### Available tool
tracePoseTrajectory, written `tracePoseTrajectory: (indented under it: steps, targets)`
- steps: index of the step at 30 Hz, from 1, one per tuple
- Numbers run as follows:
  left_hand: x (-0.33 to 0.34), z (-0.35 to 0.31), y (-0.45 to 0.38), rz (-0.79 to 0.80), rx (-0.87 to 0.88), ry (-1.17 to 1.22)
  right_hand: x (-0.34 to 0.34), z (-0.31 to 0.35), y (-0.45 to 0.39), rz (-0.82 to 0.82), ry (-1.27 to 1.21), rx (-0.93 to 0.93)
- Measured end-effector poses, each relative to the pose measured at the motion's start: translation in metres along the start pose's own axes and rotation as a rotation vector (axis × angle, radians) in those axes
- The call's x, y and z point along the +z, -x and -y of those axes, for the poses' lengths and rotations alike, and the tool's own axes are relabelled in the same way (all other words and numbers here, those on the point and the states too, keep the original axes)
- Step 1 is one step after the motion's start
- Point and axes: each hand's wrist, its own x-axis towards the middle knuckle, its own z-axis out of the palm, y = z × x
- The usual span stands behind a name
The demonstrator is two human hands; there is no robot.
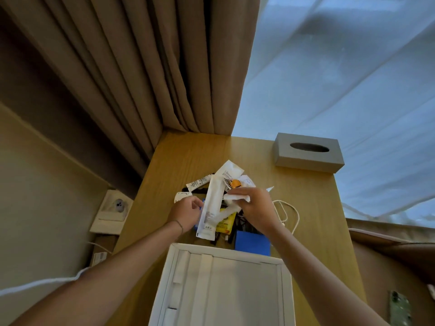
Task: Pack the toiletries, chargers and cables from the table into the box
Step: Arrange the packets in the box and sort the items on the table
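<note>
Head view, packing begun. I look down on a wooden table point(306, 208) with the white box point(226, 288) at its near edge, open side up so that things can drop straight in; as far as I can see it holds nothing yet.

Just beyond the box lies the pile to be packed: a long white sachet point(210, 205) lying lengthwise toward me, a small white tube point(199, 182), a second white packet point(231, 170), a yellow packet point(227, 223) partly buried, an orange item point(235, 183) too small to name, a blue block point(253, 243) touching the box's far rim, and dark cables among them. A white cable point(290, 215) loops on the table just right of the pile.

My right hand point(256, 209) curls its fingers round a crumpled white wrapper point(236, 196) at the top of the heap, which I judge the easiest piece to lift free first. My left hand point(186, 215) rests at the pile's left edge beside the long sachet, fingers loosely bent; whether it pinches anything I cannot tell. I judge that it steadies the heap so nothing slides while the right pulls.

A grey tissue box point(308, 152) stands well apart at the far right corner. A wall socket point(118, 204) sits to the left, brown curtains point(131, 67) behind.
</note>
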Motion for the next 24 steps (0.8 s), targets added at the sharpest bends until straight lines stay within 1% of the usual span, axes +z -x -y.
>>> tracePoseTrajectory:
  steps: [3,5,7,10,13,17,21,24]
  targets:
    - [0.008,-0.006,-0.012,-0.018,-0.013,-0.075,-0.018,0.018,0.012,-0.22,-0.417,0.114]
    - [0.015,-0.01,-0.019,-0.015,-0.013,-0.156,-0.03,0.026,0.02,-0.34,-0.639,0.203]
    - [0.022,-0.013,-0.027,-0.015,-0.015,-0.233,-0.039,0.03,0.028,-0.393,-0.795,0.273]
    - [0.031,-0.017,-0.035,-0.026,-0.048,-0.276,-0.042,0.031,0.04,-0.422,-0.951,0.374]
    - [0.037,-0.019,-0.041,-0.023,-0.088,-0.316,-0.041,0.032,0.051,-0.424,-1.008,0.401]
    - [0.036,-0.023,-0.045,-0.052,-0.06,-0.291,-0.043,0.028,0.063,-0.407,-1.045,0.402]
    - [0.034,-0.028,-0.041,-0.031,-0.041,-0.119,-0.034,0.033,0.074,-0.403,-1.017,0.425]
    - [0.027,-0.028,-0.035,-0.04,-0.007,0.036,-0.033,0.039,0.083,-0.411,-1.011,0.381]
